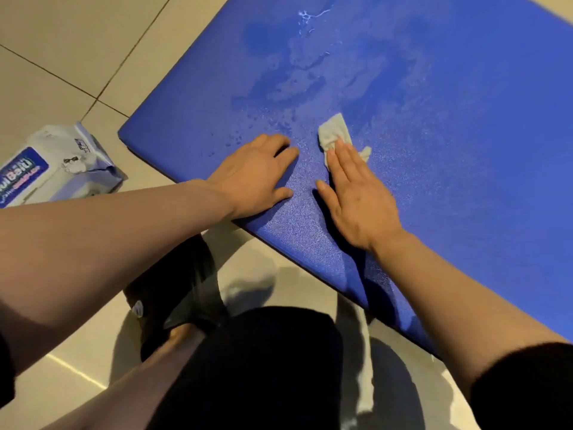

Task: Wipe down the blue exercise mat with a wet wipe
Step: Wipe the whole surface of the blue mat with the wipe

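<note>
The blue exercise mat (pixel 434 125) lies on the tiled floor and fills the upper right of the head view, with its corner at the left. Wet streaks and droplets (pixel 310 69) shine on its surface. A crumpled white wet wipe (pixel 333 131) lies on the mat under the fingertips of my right hand (pixel 356 193), which presses flat on it with straight fingers. My left hand (pixel 257 175) rests palm down on the mat near its front edge, a little left of the wipe, holding nothing.
A pack of wet wipes (pixel 55 169) lies on the beige floor tiles (pixel 62 57) left of the mat's corner. My knees in dark clothing and a foot in a black sandal (pixel 173 293) are just below the mat's near edge.
</note>
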